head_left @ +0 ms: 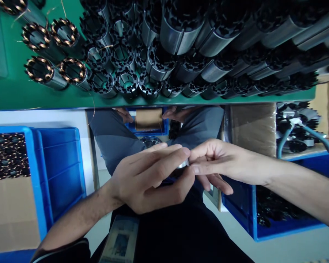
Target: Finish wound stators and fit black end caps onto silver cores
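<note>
My left hand (150,179) is curled round a small metal cylinder (183,164); only its shiny end shows between the fingertips. My right hand (222,160) comes in from the right and pinches that same end with thumb and forefinger. Both hands are held below the edge of the green table (11,87), over my dark clothing. On the table lie several black-and-silver stator cores (156,65) in rows. Three or more at the left carry copper windings (40,69).
A blue bin (57,164) stands at the left beside a bin of wound parts (5,155). Another blue bin (276,215) of dark parts is at the right, with a cardboard box (252,128) above it. Beyond my hands, a person in grey trousers (112,135) holds a brown piece (148,118).
</note>
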### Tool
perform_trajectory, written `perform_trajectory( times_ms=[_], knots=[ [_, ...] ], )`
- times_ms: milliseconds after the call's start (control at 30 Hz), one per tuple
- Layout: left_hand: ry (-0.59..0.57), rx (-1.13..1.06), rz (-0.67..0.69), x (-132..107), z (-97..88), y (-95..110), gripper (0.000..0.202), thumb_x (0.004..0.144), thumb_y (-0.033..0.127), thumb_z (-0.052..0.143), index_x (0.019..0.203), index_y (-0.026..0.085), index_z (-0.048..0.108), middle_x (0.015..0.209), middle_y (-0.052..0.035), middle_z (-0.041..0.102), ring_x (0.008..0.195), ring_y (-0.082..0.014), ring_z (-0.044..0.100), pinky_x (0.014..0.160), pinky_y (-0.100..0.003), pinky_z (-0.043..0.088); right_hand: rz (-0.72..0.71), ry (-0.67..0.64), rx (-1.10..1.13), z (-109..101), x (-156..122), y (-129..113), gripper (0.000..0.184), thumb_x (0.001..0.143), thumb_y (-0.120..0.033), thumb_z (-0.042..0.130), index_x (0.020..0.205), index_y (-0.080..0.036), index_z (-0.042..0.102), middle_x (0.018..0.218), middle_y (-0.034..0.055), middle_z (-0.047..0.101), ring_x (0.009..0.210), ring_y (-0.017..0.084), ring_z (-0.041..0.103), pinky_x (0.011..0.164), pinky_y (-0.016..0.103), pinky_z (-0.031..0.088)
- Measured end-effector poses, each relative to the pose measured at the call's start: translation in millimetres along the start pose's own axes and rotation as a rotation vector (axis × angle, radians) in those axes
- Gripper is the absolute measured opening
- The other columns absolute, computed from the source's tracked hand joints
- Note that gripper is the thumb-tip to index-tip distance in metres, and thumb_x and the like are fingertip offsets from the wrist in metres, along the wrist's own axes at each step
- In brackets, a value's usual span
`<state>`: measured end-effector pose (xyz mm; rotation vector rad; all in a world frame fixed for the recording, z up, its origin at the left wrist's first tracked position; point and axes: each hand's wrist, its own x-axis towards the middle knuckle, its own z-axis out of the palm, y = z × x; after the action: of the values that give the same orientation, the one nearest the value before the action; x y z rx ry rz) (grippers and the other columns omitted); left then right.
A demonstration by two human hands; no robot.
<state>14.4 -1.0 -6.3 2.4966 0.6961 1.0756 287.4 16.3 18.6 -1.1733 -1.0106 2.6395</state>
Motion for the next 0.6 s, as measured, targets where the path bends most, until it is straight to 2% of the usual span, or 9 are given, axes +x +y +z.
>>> perform_trajectory(
  times_ms=[67,167,233,333,367,433,500,533,600],
  knots=[
    [-0.017,-0.022,-0.071,1,0.0,1,0.016,0.107,0.019,0.080,0.122,0.018,0.083,0.116,-0.0067,0.092,0.106,-0.0218,0.092,0.108,-0.031,0.076,-0.178,0.131,-0.238,8,0,-2,0.049,0.104,-0.063,0.090,0.080,-0.022,0.078,0.064,-0.0026,0.072,0.041,0.009,0.055,0.039,0.022,0.043],
    [-0.076,-0.210,-0.404,1,0.9,5,0.032,0.094,0.024,0.088,0.124,0.017,0.080,0.110,-0.0041,0.091,0.093,-0.0192,0.091,0.094,-0.025,0.076,-0.481,0.350,-0.680,13,-7,-10,0.051,0.100,-0.051,0.098,0.064,-0.027,0.070,0.055,-0.0057,0.057,0.043,0.010,0.044,0.043,0.026,0.042],
    [-0.089,-0.331,-0.549,-1,0.1,6,0.036,0.094,0.022,0.089,0.128,0.020,0.080,0.116,-0.0019,0.092,0.099,-0.0168,0.091,0.096,-0.021,0.074,-0.574,0.407,-0.836,9,-14,-14,0.051,0.095,-0.044,0.103,0.062,-0.029,0.067,0.055,-0.0058,0.053,0.046,0.011,0.042,0.045,0.028,0.041],
    [-0.019,-0.247,-0.460,-6,-2.2,5,0.030,0.102,0.016,0.087,0.130,0.025,0.080,0.130,-0.0040,0.091,0.116,-0.0182,0.090,0.109,-0.026,0.073,-0.598,0.451,-0.756,-3,-21,-13,0.044,0.087,-0.053,0.108,0.074,-0.028,0.074,0.076,-0.0009,0.071,0.062,0.015,0.062,0.051,0.027,0.052],
    [0.016,-0.187,-0.406,-7,-2.2,4,0.025,0.105,0.015,0.085,0.126,0.026,0.081,0.131,-0.0038,0.091,0.118,-0.0181,0.089,0.112,-0.028,0.073,-0.546,0.422,-0.627,-6,-20,-11,0.044,0.087,-0.061,0.106,0.082,-0.027,0.077,0.084,0.0015,0.075,0.067,0.016,0.067,0.053,0.026,0.056],
    [0.090,-0.079,-0.305,-10,0.2,3,0.014,0.110,0.015,0.080,0.118,0.027,0.082,0.126,-0.0016,0.091,0.114,-0.0163,0.090,0.116,-0.030,0.073,-0.322,0.264,-0.327,-8,-14,-8,0.049,0.094,-0.071,0.096,0.095,-0.024,0.082,0.089,0.0040,0.077,0.067,0.017,0.070,0.052,0.027,0.061],
    [0.137,0.019,-0.197,-11,4.8,3,0.012,0.112,0.016,0.077,0.115,0.026,0.082,0.119,0.0004,0.091,0.110,-0.0145,0.090,0.118,-0.031,0.072,-0.108,0.106,-0.122,-3,-5,-7,0.049,0.102,-0.070,0.088,0.099,-0.021,0.082,0.080,0.0016,0.075,0.054,0.014,0.065,0.045,0.025,0.056],
    [0.140,0.072,-0.157,-11,7.2,3,0.013,0.111,0.015,0.076,0.115,0.026,0.082,0.116,0.0005,0.091,0.109,-0.0145,0.090,0.120,-0.032,0.071,-0.075,0.084,-0.105,1,-2,-6,0.046,0.103,-0.066,0.088,0.095,-0.021,0.080,0.074,-0.0004,0.073,0.048,0.012,0.061,0.042,0.024,0.051],
    [0.101,0.125,-0.143,-10,10.0,6,0.013,0.109,0.017,0.076,0.119,0.024,0.082,0.113,0.0001,0.091,0.106,-0.0155,0.090,0.124,-0.035,0.068,-0.214,0.181,-0.270,9,-1,-2,0.041,0.102,-0.051,0.094,0.081,-0.022,0.075,0.064,-0.0037,0.066,0.042,0.010,0.052,0.039,0.022,0.042]
  ],
)
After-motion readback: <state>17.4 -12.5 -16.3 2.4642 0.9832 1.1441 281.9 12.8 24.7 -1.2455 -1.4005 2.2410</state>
